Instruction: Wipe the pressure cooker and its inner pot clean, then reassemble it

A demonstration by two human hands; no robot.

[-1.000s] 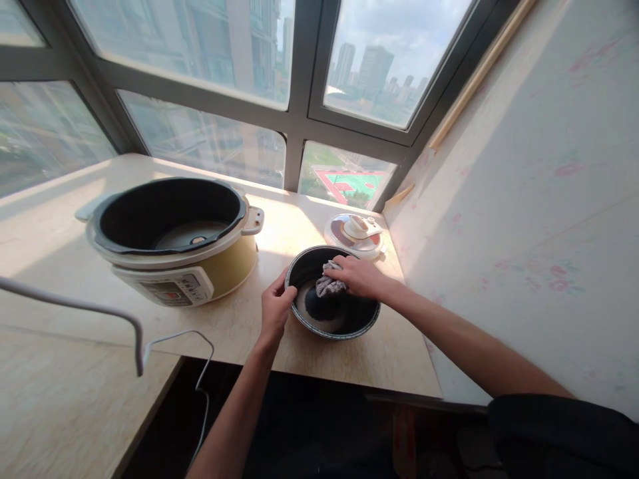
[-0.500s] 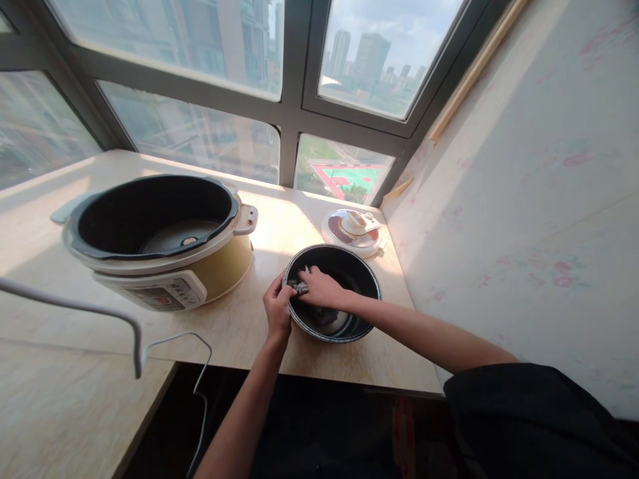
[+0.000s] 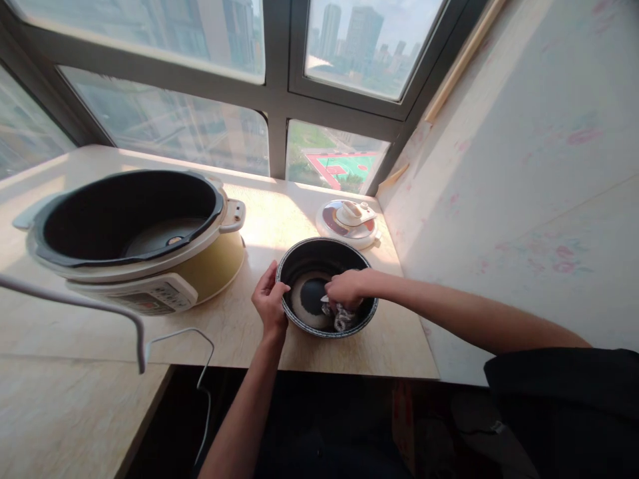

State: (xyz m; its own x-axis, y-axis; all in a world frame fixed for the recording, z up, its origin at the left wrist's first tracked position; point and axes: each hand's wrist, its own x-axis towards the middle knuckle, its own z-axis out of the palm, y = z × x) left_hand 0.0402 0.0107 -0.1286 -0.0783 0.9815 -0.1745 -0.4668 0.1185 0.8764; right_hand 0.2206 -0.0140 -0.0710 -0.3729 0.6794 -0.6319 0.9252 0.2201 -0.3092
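Observation:
A round black inner pot (image 3: 312, 269) stands near the counter's front edge. My left hand (image 3: 270, 301) grips its left rim, with the thumb over the edge and the fingers outside. Inside the pot, at its right side, my right hand (image 3: 345, 290) is closed on a crumpled grey patterned cloth (image 3: 343, 318), which touches the pot's inner surface. Part of the cloth is hidden under the fingers. To the left sits a large cooker body (image 3: 210, 266), lidless, with a dark interior.
A white lid (image 3: 348, 223) lies behind the pot on the counter (image 3: 259, 346). A grey cable (image 3: 90, 299) and a thin white cord (image 3: 204, 356) cross the left front. Windows rise behind, and a papered wall (image 3: 524, 219) stands on the right.
My right hand has moved with the cloth from the pot's left inner side to its right side. My left hand still holds the rim. The whole view has shifted slightly.

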